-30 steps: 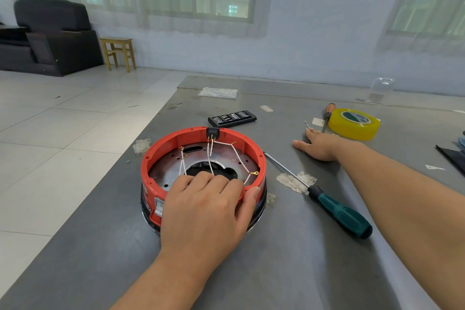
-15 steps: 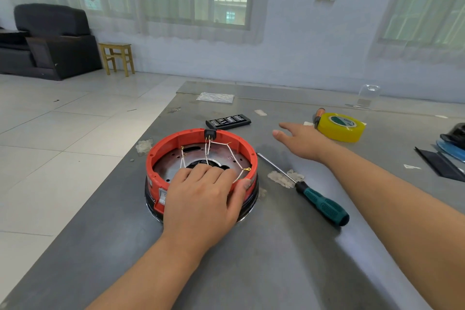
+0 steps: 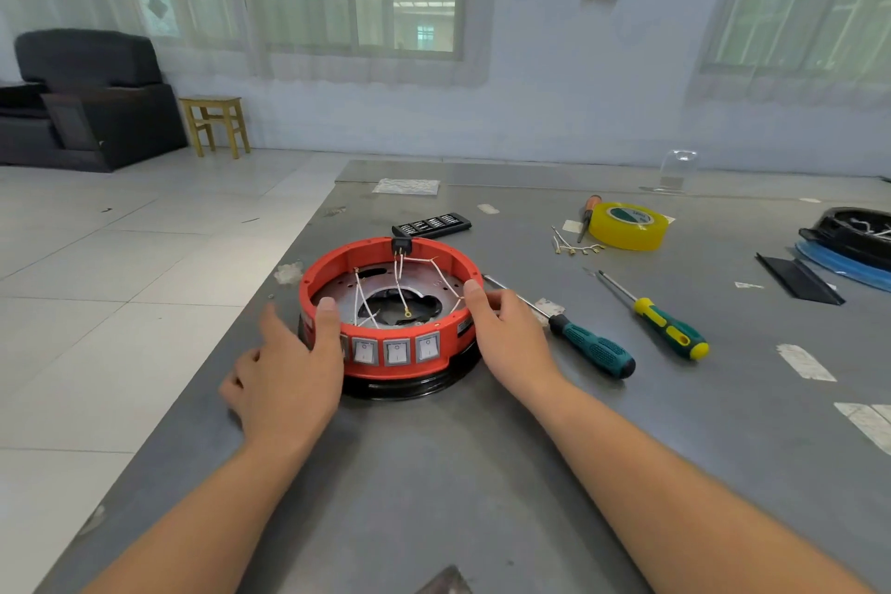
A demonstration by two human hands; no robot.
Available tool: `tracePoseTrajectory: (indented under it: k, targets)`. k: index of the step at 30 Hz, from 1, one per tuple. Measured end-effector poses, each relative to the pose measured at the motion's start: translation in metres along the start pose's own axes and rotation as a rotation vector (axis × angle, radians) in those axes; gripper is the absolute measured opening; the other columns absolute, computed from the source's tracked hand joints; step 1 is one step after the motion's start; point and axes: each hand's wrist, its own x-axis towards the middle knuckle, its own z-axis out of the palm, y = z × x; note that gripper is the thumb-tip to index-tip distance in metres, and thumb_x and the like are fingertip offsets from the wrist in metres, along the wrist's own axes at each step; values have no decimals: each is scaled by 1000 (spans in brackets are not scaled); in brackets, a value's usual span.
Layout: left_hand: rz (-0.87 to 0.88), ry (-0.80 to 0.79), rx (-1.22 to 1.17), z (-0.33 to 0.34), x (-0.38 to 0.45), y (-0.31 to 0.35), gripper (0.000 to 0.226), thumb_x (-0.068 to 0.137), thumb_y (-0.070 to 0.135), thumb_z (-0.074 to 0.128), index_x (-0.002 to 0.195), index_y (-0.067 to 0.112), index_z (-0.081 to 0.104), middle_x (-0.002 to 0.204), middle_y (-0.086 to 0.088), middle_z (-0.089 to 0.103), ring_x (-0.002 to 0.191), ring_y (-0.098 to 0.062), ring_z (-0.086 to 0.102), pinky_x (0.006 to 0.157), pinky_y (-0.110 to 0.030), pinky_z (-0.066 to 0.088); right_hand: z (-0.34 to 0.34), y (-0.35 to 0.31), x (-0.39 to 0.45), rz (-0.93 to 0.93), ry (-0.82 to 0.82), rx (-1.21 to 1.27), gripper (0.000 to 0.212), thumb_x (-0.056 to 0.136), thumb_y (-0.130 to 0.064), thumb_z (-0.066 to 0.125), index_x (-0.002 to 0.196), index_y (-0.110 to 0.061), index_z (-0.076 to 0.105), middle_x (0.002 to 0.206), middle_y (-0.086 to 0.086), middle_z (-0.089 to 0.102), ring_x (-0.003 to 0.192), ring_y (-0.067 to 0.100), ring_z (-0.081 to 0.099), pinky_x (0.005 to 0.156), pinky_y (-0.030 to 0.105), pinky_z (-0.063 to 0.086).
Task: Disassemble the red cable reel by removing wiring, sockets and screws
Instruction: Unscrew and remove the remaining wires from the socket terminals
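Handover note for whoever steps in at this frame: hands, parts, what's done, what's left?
Left hand grips the reel's left rim, thumb over the edge. Right hand holds its right rim.
Reel sits on the table, top open, white wires attached inside, rocker switches in the front wall.
Done: a few loose wires lie by the yellow tape.
Left: remaining wires, switches, screws. Two screwdrivers lie to the right.

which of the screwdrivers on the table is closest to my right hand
The all-green-handled screwdriver: its shaft tip lies beside your right hand. The green-and-yellow screwdriver and orange-handled screwdriver lie farther off.
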Motion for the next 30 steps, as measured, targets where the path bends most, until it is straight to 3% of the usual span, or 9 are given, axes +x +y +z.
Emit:
tracePoseTrajectory:
  k: [4,8,11,16,18,21,24,27,30]
  targets:
    - [29,-14,-38,6,0,-1,64,104,70,23,133,23,55,132,-13,66,137,-36,47,119,-51,19,4,4,-3,-28,21,11,55,88,-79,39,99,-32,64,110,-7,67,106,11,62,101,42,50]
    - [109,-17,-193,2,1,-6,63,101,72,31,144,29,49,129,2,63,135,-36,52,120,-54,25,2,4,-5,-146,-15,73,46,82,-84,42,105,-50,63,116,-19,66,111,-1,60,101,32,50]
    - [202,-22,-467,0,-1,-4,55,106,61,45,156,39,38,137,20,55,138,-18,51,121,-46,36,2,2,-5,-214,-33,158,26,93,-69,49,115,-60,62,123,-26,63,120,-8,54,106,26,44]
    - [325,-88,-716,2,-4,5,58,106,44,57,156,55,31,143,45,46,137,2,51,118,-37,42,0,3,0,-180,-119,327,46,99,-58,53,144,-53,48,135,-20,63,130,8,57,110,47,48]
    - [278,-201,-880,5,-5,4,69,98,43,67,154,62,30,151,38,45,142,-7,52,113,-46,51,-1,4,3,-174,-125,402,37,105,-44,51,141,-53,51,124,-15,69,116,16,66,102,52,54]
    - [165,-358,-1069,8,-2,2,81,77,41,81,140,70,41,152,12,58,128,-22,67,92,-43,63,-1,7,6,-171,-105,473,39,109,-32,48,144,-47,51,125,-12,70,108,14,70,98,43,58]
    - [87,-402,-1120,10,7,-4,105,66,27,90,144,68,34,143,-6,66,116,-29,74,88,-44,65,-3,6,8,-189,-62,479,41,110,-29,45,149,-41,48,134,-16,66,121,11,65,105,38,54]
    - [19,-474,-1137,10,15,-9,113,63,8,88,158,38,36,136,-13,70,109,-27,77,85,-36,65,-4,5,9,-237,-32,406,44,111,-32,42,153,-42,42,145,-23,55,137,6,50,118,43,40]
    - [22,-498,-1004,9,19,-8,92,55,10,92,140,12,57,131,-11,73,111,-22,76,90,-31,62,-4,5,9,-271,2,348,43,111,-34,40,154,-41,41,144,-24,56,135,1,50,117,40,41]
